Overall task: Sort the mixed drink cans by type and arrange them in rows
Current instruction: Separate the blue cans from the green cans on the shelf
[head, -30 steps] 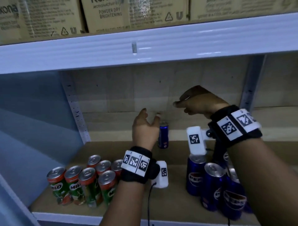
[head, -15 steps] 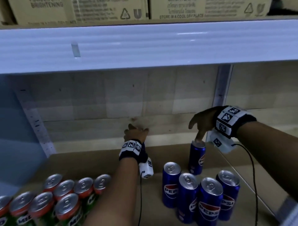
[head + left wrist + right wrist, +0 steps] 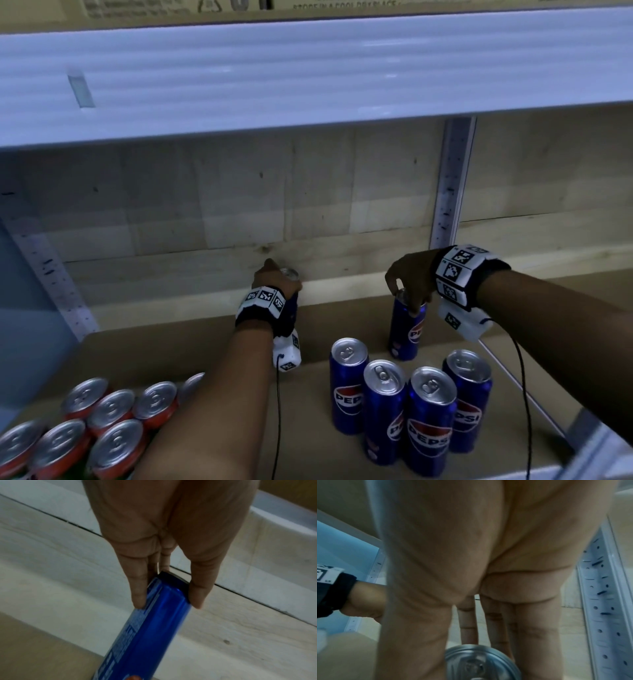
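My left hand (image 3: 279, 275) reaches to the back wall of the shelf and grips a blue can (image 3: 290, 273) by its top; only the silver lid shows there. In the left wrist view, fingers and thumb of the left hand (image 3: 166, 605) pinch the blue can (image 3: 149, 628) just under its rim. My right hand (image 3: 406, 298) grips from above the top of a standing Pepsi can (image 3: 407, 329). The right wrist view shows the right hand (image 3: 479, 654) curled round that can's lid (image 3: 479, 662). Several Pepsi cans (image 3: 411, 407) stand grouped in front. Milo cans (image 3: 109, 414) cluster at lower left.
The wooden shelf floor (image 3: 191, 346) lies between the two can groups. A white upper shelf (image 3: 308, 75) hangs low overhead. A perforated upright post (image 3: 448, 192) stands at the back right and another (image 3: 51, 274) at the left. Wrist cables trail down toward the front edge.
My left hand has closed on the blue can at the back wall. My right hand came down from mid-air onto the Pepsi can's top and now grips it. The view shifted right.
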